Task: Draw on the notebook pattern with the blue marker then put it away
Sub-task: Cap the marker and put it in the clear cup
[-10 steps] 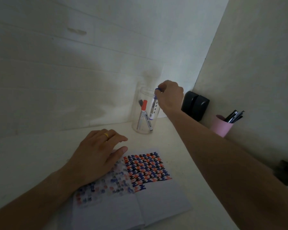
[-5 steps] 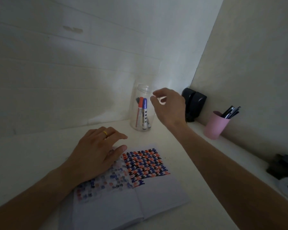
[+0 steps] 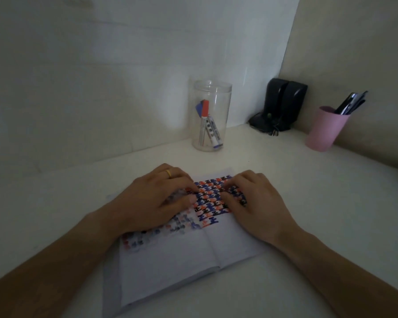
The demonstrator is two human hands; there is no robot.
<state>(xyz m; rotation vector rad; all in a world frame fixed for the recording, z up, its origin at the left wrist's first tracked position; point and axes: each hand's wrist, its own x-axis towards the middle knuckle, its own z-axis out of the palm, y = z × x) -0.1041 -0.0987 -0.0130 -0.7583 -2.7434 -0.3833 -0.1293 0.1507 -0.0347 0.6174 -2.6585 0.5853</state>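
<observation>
The open notebook [image 3: 182, 255] lies on the white desk in front of me, with a blue, red and black pattern [image 3: 210, 198] across the top of its pages. My left hand [image 3: 152, 203], with a gold ring, rests flat on the left page. My right hand [image 3: 253, 203] rests on the right page, fingertips on the pattern. Neither hand holds anything. The blue marker [image 3: 213, 131] stands slanted inside the clear jar [image 3: 210, 115] at the back, beside a red-capped marker [image 3: 203, 120].
Black speakers [image 3: 280, 104] stand in the back corner. A pink cup [image 3: 324, 129] with dark pens sits at the right against the wall. White walls close the desk at the back and right.
My right hand let go of the blue marker in the jar, drew back and came down onto the notebook's right page. My left hand stayed on the left page.
</observation>
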